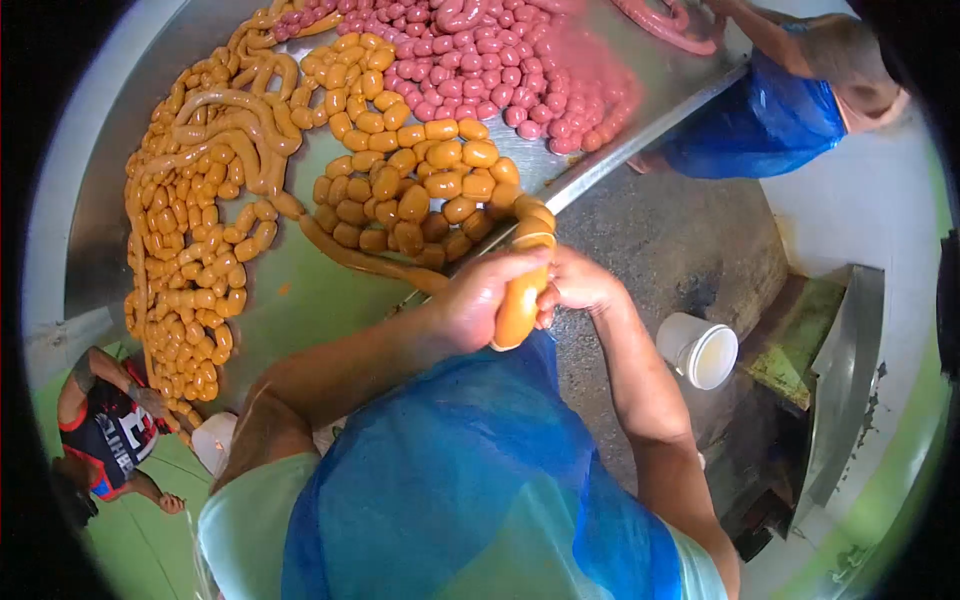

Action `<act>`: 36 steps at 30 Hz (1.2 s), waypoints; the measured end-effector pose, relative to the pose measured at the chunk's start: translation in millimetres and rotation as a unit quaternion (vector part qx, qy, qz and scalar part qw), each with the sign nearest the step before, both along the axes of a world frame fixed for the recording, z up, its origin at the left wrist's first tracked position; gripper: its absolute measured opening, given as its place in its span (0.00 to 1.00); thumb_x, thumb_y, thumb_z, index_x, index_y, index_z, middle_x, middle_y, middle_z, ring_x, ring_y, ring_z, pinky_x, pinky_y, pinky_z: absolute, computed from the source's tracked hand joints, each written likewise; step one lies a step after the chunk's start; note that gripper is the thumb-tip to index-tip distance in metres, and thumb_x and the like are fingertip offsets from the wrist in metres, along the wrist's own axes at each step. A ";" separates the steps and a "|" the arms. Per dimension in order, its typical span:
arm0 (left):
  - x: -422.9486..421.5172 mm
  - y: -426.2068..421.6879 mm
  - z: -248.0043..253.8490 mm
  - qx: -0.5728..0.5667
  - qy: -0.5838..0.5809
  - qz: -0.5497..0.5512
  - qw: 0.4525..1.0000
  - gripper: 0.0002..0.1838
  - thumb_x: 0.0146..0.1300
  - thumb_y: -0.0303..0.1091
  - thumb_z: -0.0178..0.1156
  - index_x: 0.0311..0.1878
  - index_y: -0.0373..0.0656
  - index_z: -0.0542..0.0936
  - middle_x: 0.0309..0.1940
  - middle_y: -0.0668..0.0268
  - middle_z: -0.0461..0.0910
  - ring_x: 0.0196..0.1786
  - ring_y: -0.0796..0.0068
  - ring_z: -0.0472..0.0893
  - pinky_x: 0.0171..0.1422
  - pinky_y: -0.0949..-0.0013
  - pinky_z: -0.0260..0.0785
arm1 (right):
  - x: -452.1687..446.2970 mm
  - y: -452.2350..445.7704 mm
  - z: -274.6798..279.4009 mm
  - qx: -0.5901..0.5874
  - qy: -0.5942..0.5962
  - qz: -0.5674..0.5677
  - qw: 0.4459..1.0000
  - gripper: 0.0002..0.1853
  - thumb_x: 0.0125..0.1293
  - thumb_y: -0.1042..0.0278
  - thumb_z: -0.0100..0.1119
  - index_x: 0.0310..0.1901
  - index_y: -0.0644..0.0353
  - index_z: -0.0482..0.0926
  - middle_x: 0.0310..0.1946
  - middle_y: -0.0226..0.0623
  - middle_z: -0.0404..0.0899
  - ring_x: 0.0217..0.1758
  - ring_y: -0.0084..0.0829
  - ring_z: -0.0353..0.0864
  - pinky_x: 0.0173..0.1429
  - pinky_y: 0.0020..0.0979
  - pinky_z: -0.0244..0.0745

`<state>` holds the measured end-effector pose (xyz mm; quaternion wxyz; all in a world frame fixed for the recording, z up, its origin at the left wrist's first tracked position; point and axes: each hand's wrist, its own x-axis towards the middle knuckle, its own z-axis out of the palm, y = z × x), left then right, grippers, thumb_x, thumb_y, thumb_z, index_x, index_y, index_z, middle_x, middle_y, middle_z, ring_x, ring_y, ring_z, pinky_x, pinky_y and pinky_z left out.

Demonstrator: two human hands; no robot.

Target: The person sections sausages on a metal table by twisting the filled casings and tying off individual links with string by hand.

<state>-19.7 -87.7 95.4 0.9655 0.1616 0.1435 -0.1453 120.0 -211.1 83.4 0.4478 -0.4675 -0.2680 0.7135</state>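
Note:
In the head view, my left hand (472, 300) is closed around an orange sausage link (521, 300) just past the table's edge. My right hand (580, 283) is closed at the same link from the other side, its fingertips partly hidden behind it. From my hands the chain runs up to a heap of short tied orange links (410, 200) on the metal table. An untied length of orange sausage (350, 255) stretches from my left hand back to the long coils (235, 125) at the left.
Pink sausage links (480, 70) lie at the table's far end. Along the near side runs the metal table edge (650, 140). A white bucket (700, 350) stands on the floor at right. One person (780, 100) works at upper right, another (110, 425) at lower left.

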 end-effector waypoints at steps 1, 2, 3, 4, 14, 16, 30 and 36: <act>-2.1 6.8 5.8 -0.003 0.011 -0.006 1.000 0.16 0.70 0.41 0.49 0.48 0.37 0.74 0.38 0.61 0.78 0.40 0.69 0.78 0.49 0.67 0.70 | -6.0 -0.4 3.5 -0.013 -0.028 -0.049 0.998 0.10 0.66 0.81 0.48 0.46 0.65 0.77 0.35 0.40 0.82 0.30 0.30 0.84 0.35 0.31 0.83; -5.8 9.8 6.8 -0.002 0.010 -0.008 1.000 0.16 0.70 0.41 0.49 0.48 0.37 0.74 0.38 0.61 0.78 0.40 0.69 0.78 0.49 0.67 0.70 | -13.8 -2.7 9.5 -0.028 -0.058 -0.094 0.993 0.09 0.68 0.80 0.47 0.45 0.65 0.77 0.35 0.40 0.82 0.32 0.30 0.84 0.37 0.31 0.83; -10.7 11.6 7.9 0.056 -0.009 0.010 0.998 0.16 0.69 0.41 0.49 0.48 0.37 0.74 0.38 0.61 0.78 0.41 0.68 0.78 0.50 0.67 0.70 | -20.6 -14.7 0.0 -0.018 -0.121 -0.139 0.983 0.08 0.71 0.77 0.48 0.45 0.66 0.77 0.35 0.42 0.82 0.32 0.32 0.84 0.41 0.33 0.82; -15.1 11.6 8.2 0.113 -0.025 0.033 0.993 0.17 0.69 0.41 0.49 0.48 0.36 0.74 0.39 0.61 0.78 0.42 0.68 0.78 0.52 0.66 0.70 | -34.3 -12.1 15.7 -0.026 -0.051 -0.334 0.941 0.06 0.72 0.75 0.48 0.44 0.64 0.76 0.34 0.40 0.81 0.35 0.31 0.83 0.42 0.33 0.80; 52.4 57.0 -50.9 0.251 -0.010 -0.157 0.955 0.18 0.73 0.47 0.49 0.39 0.40 0.77 0.28 0.65 0.78 0.30 0.75 0.79 0.34 0.72 0.71 | 87.0 -90.2 -0.1 -0.087 -0.567 -0.665 0.478 0.09 0.64 0.78 0.46 0.36 0.60 0.79 0.28 0.31 0.75 0.28 0.27 0.71 0.36 0.28 0.69; 52.2 30.4 -52.5 0.366 -0.062 -0.225 0.901 0.20 0.73 0.50 0.50 0.38 0.42 0.77 0.27 0.66 0.78 0.27 0.75 0.79 0.30 0.73 0.71 | 25.5 -56.3 -1.4 -0.021 -0.604 -0.560 0.567 0.10 0.63 0.78 0.47 0.38 0.60 0.80 0.33 0.34 0.77 0.32 0.29 0.74 0.40 0.29 0.71; 11.3 20.4 -9.1 0.207 -0.002 0.048 0.977 0.19 0.67 0.41 0.50 0.48 0.34 0.77 0.35 0.62 0.80 0.40 0.72 0.78 0.47 0.72 0.69 | -31.0 -5.7 27.9 0.083 -0.392 -0.359 0.843 0.07 0.71 0.75 0.48 0.36 0.64 0.76 0.35 0.43 0.82 0.42 0.37 0.85 0.43 0.34 0.78; 58.3 32.8 -58.0 0.130 0.101 0.052 0.985 0.15 0.67 0.41 0.52 0.35 0.38 0.77 0.27 0.62 0.78 0.28 0.71 0.77 0.37 0.70 0.71 | 35.0 -65.2 -31.5 -0.042 -0.012 -0.660 0.750 0.12 0.55 0.85 0.42 0.38 0.61 0.71 0.22 0.32 0.69 0.23 0.28 0.68 0.32 0.29 0.66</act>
